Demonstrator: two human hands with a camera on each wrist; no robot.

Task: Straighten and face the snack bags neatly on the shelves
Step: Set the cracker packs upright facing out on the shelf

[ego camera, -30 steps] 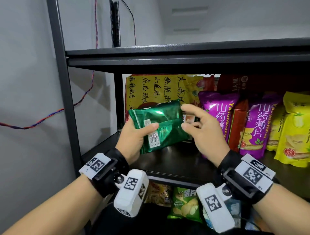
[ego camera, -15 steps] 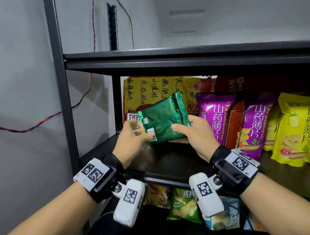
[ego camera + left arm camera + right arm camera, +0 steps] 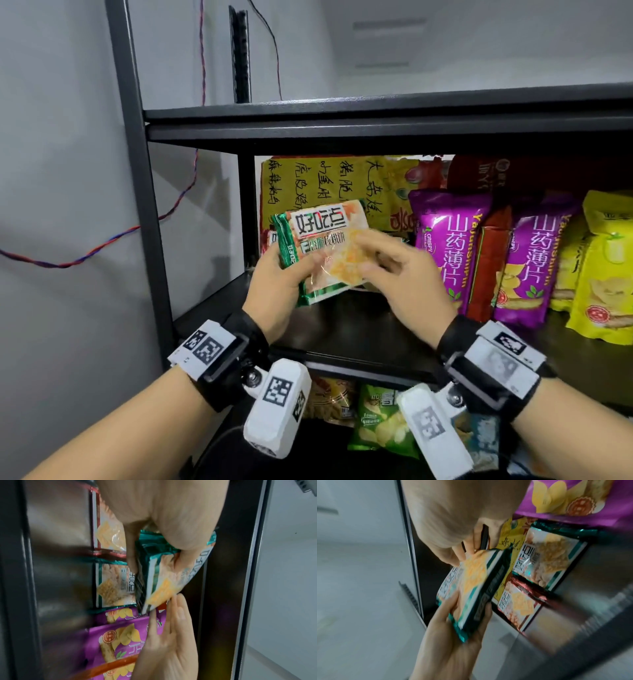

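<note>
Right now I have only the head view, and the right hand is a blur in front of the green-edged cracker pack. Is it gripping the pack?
Observer: No. In the left wrist view the right hand has straight fingers, and their tips just touch the edge of the cracker pack.
Operator: Then what holds it?
Observer: The left hand. The right wrist view shows its thumb on the printed front and its fingers behind.
Operator: Is anything hidden behind the pack?
Observer: Yes, two packs of the same design stand side by side in front of the yellow bag: a second green-edged pack and a red-edged pack.
</note>
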